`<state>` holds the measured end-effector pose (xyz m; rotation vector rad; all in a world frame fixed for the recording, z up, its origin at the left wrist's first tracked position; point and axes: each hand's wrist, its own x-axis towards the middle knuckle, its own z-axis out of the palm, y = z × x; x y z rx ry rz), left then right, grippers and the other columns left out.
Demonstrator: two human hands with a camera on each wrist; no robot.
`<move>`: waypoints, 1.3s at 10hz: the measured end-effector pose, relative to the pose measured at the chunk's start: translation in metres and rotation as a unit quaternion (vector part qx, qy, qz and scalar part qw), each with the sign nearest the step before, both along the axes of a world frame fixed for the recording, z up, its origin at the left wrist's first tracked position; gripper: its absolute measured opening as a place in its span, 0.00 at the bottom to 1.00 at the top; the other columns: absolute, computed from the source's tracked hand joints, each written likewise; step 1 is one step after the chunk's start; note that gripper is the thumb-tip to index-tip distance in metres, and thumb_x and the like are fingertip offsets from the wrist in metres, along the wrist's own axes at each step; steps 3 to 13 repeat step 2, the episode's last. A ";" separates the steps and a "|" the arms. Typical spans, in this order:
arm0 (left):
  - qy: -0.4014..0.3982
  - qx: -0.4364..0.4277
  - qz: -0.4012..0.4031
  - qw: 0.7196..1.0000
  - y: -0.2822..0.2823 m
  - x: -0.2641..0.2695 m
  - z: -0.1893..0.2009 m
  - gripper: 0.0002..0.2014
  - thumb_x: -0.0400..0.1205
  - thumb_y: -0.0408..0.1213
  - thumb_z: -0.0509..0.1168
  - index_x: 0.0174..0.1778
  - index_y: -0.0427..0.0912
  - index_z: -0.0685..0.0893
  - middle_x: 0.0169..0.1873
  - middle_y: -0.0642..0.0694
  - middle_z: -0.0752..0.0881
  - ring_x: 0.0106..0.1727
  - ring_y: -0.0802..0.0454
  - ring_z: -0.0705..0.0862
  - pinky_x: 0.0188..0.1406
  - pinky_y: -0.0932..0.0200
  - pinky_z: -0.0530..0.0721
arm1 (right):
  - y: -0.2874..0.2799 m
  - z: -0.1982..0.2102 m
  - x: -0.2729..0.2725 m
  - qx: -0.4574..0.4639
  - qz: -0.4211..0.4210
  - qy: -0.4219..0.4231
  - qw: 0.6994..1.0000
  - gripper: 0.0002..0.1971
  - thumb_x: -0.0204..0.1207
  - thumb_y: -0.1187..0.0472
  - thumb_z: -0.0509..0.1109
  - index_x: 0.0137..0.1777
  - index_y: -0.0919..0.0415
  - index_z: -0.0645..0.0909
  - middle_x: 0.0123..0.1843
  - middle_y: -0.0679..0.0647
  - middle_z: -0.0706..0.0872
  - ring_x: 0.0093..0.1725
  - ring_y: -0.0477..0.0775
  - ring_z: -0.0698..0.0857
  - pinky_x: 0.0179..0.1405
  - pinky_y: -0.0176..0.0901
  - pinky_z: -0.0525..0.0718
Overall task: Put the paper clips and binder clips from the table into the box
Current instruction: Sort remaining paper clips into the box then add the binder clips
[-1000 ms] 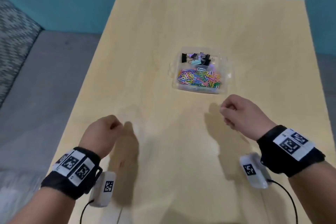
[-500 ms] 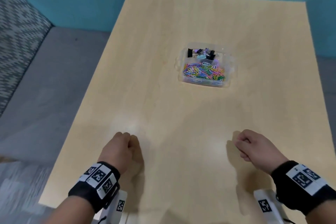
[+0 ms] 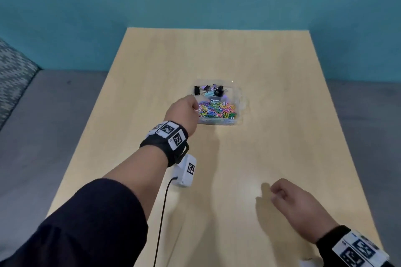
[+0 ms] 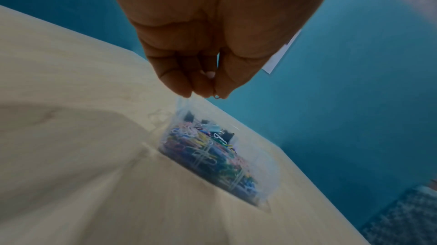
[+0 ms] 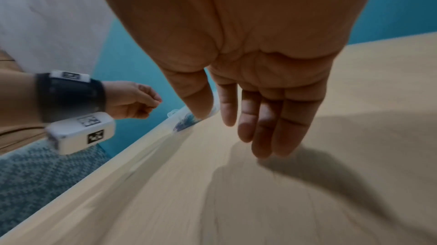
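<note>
My right hand hovers nearest over the table, fingers slack, holding nothing. Farther out, my left hand pinches a small wire clip at the clear box rim. The box holds paper clips, then binder clips. Final drop, seemingly; next, release over the opening.

left hand: fingertips bunched together, pinching a thin wire paper clip, above the box's far end
box: clear plastic, on the table
contents: coloured paper clips, dark binder clips at the far end
backdrop: teal wall
</note>
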<state>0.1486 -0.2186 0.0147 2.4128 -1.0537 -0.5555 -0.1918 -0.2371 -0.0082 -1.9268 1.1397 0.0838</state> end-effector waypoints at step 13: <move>0.030 -0.047 0.037 0.998 -0.003 0.008 0.001 0.20 0.77 0.42 0.68 0.66 0.47 0.79 0.58 0.44 0.82 0.53 0.48 0.82 0.52 0.59 0.76 | -0.011 0.044 -0.005 -0.044 -0.025 -0.033 0.998 0.11 0.78 0.51 0.67 0.59 0.40 0.76 0.58 0.36 0.82 0.60 0.37 0.80 0.61 0.43 0.78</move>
